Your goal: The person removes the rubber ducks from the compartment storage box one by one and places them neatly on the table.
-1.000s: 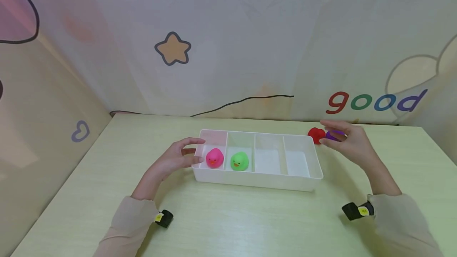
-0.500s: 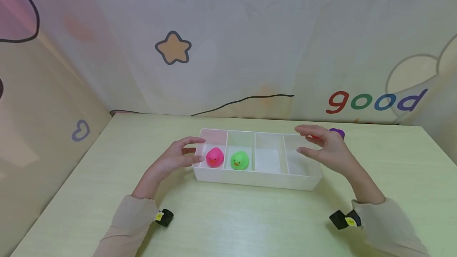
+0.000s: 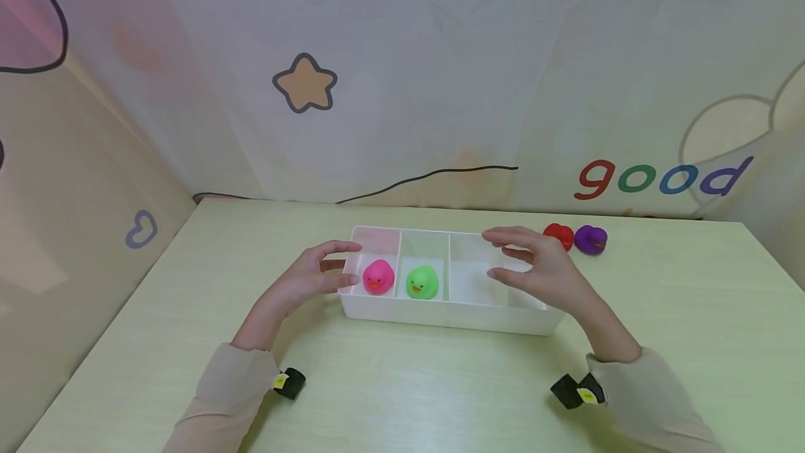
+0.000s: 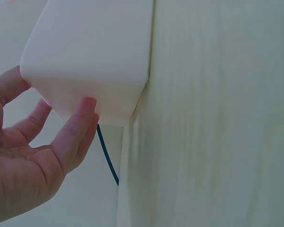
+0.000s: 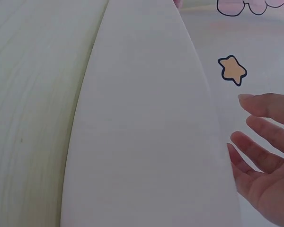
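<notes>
A white divided box point(image 3: 449, 313) stands on the table. My left hand point(image 3: 314, 272) holds its left end, thumb and a finger at the rim; in the left wrist view, fingertips point(image 4: 88, 106) touch the end wall. A pink toy duck point(image 3: 379, 277) sits in the leftmost compartment, a green toy duck point(image 3: 422, 282) in the one beside it. My right hand point(image 3: 546, 272) hovers over the right part of the box, holding nothing, fingers loosely bent and thumb apart. It partly hides the rightmost compartments. In the right wrist view, its fingers point(image 5: 258, 151) show beside the box wall.
Behind the box's right end, a red toy point(image 3: 560, 235) and a purple toy duck point(image 3: 591, 239) lie side by side on the table point(image 3: 402, 383). A printed cloth backdrop point(image 3: 415, 89) rises along the table's back edge.
My right hand has moved left from beside the red and purple toys to over the box, uncovering both toys. My left hand and the ducks in the box have stayed in place.
</notes>
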Motion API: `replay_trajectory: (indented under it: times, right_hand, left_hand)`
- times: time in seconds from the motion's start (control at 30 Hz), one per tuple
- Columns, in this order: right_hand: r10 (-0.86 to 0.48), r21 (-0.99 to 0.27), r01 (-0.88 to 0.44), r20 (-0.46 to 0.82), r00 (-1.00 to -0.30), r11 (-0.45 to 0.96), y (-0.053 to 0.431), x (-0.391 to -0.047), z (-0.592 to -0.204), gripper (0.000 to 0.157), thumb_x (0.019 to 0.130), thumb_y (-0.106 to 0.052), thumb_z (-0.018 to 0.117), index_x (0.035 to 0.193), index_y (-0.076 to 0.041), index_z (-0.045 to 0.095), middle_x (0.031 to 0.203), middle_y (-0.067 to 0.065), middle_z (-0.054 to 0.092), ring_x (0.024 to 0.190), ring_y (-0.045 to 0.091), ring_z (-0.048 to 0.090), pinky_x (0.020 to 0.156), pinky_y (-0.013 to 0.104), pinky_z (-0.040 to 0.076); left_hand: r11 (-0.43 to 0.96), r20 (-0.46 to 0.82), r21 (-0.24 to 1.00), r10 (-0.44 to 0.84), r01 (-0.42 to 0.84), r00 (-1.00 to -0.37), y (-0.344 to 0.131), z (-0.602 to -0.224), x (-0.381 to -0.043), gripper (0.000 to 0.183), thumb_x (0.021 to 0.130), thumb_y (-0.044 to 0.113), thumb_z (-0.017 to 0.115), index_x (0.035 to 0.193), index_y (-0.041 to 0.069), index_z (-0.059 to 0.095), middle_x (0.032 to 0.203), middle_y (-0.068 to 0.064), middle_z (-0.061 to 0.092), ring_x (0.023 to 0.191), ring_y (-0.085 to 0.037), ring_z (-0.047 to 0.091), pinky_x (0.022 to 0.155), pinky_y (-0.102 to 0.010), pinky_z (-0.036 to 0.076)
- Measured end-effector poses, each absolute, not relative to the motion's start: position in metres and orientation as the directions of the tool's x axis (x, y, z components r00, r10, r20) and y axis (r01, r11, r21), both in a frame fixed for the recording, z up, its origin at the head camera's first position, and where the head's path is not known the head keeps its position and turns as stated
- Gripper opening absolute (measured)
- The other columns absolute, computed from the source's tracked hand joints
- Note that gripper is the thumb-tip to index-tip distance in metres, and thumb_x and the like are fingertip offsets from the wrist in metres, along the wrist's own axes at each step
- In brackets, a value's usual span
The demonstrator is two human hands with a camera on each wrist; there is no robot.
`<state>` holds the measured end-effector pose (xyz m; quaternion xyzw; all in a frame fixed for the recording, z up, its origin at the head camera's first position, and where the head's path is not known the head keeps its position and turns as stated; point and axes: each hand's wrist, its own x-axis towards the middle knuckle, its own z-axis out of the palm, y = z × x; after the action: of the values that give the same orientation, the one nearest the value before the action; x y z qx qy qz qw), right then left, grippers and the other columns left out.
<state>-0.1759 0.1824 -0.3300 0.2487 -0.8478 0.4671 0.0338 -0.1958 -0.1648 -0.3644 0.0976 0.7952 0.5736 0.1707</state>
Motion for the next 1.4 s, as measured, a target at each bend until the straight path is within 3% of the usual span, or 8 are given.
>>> replay_trajectory:
  times: [0.57,0.93,1.2,1.4]
  right_hand:
    - [-0.459,-0.773,-0.472,0.267,-0.847,0.423,0.144,-0.180,-0.339,0.046,0.074,0.003,0.071,0.117,0.004,0.057,0.122,0.019,0.054,0.108,0.034,0.054,0.087,0.043,0.046]
    - [-0.517,-0.737,-0.502,0.241,-0.821,0.453,0.124,-0.184,-0.341,0.042,0.074,0.001,0.071,0.114,0.003,0.060,0.114,0.014,0.060,0.108,0.031,0.054,0.083,0.039,0.050]
    - [-0.573,-0.606,-0.574,0.226,-0.788,0.551,0.108,-0.186,-0.339,0.036,0.074,-0.003,0.069,0.108,0.004,0.063,0.108,0.014,0.063,0.103,0.030,0.056,0.084,0.042,0.048]
    - [-0.579,-0.535,-0.554,0.142,-0.803,0.638,0.097,-0.190,-0.342,0.033,0.075,-0.006,0.068,0.106,0.001,0.066,0.107,0.012,0.064,0.103,0.028,0.056,0.086,0.040,0.046]
  left_hand:
    - [0.312,-0.169,0.949,0.356,-0.054,-0.919,-0.166,-0.365,-0.196,0.053,0.082,0.014,0.065,0.131,0.007,0.045,0.137,-0.014,0.037,0.122,-0.036,0.040,0.088,-0.043,0.046]
    - [0.330,-0.171,0.942,0.335,-0.055,-0.926,-0.165,-0.364,-0.195,0.050,0.083,0.012,0.064,0.130,0.009,0.046,0.137,-0.013,0.036,0.123,-0.037,0.038,0.086,-0.042,0.047]
    - [0.340,-0.171,0.939,0.333,-0.052,-0.927,-0.166,-0.365,-0.196,0.051,0.083,0.013,0.065,0.130,0.010,0.046,0.137,-0.013,0.036,0.124,-0.036,0.038,0.087,-0.043,0.047]
    - [0.325,-0.165,0.945,0.349,-0.046,-0.922,-0.165,-0.366,-0.197,0.052,0.082,0.016,0.066,0.130,0.009,0.046,0.136,-0.013,0.037,0.123,-0.036,0.039,0.087,-0.042,0.047]
